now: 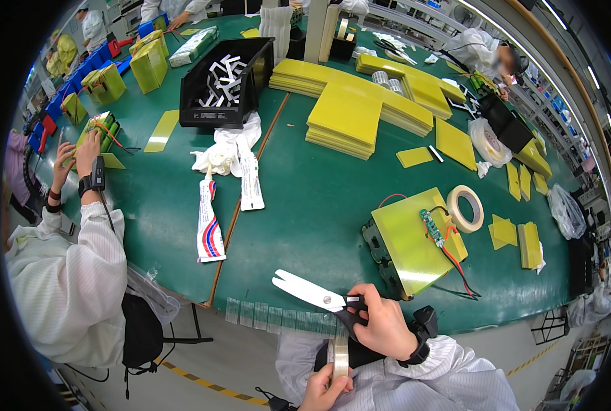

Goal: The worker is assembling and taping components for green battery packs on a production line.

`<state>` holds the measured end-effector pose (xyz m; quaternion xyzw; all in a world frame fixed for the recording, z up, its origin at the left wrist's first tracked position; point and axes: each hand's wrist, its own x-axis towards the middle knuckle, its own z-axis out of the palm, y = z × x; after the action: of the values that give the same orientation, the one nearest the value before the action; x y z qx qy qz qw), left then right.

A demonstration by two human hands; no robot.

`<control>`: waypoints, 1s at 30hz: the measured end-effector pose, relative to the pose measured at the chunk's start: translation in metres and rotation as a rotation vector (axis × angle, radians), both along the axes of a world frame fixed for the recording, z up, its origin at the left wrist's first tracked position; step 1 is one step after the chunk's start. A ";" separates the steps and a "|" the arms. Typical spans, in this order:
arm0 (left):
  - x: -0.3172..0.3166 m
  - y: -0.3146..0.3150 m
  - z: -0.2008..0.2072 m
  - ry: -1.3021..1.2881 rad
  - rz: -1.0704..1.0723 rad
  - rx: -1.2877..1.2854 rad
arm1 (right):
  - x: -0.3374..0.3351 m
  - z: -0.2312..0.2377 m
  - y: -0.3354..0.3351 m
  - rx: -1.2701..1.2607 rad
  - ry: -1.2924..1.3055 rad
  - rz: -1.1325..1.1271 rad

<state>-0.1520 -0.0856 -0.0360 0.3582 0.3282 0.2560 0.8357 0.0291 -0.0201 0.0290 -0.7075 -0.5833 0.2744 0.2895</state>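
Observation:
My right hand [385,327] is closed around the black handles of a pair of scissors [307,289], whose white blades point left over the table's front edge, slightly parted. Below it, my left hand [324,390] grips a roll of clear tape [341,357]. Cut tape strips [268,318] hang side by side along the table edge, left of the roll. Beyond my right hand lies a battery pack [408,240] covered by a yellow-green sheet, with a small green circuit board [431,227] and red and black wires on top.
A masking tape roll [480,211] touches the pack's far side. Two glue tubes [211,222] lie left of centre, near a black bin [194,103] of white pieces. Stacked yellow sheets [344,116] stand farther back. At the left, a co-worker's hands [86,154] handle another pack.

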 end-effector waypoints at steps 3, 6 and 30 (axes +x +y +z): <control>0.001 0.001 0.001 0.009 0.003 -0.004 | 0.000 0.000 0.001 0.024 -0.026 -0.001; 0.001 0.000 -0.001 0.030 0.006 0.003 | -0.003 -0.002 -0.002 0.072 -0.088 0.033; 0.001 -0.002 -0.010 0.038 0.039 -0.060 | 0.089 0.061 -0.069 -0.540 0.079 0.420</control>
<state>-0.1510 -0.0874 -0.0456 0.3313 0.3583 0.2557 0.8346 0.1179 -0.0894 0.0900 -0.6119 -0.6107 0.4999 0.0512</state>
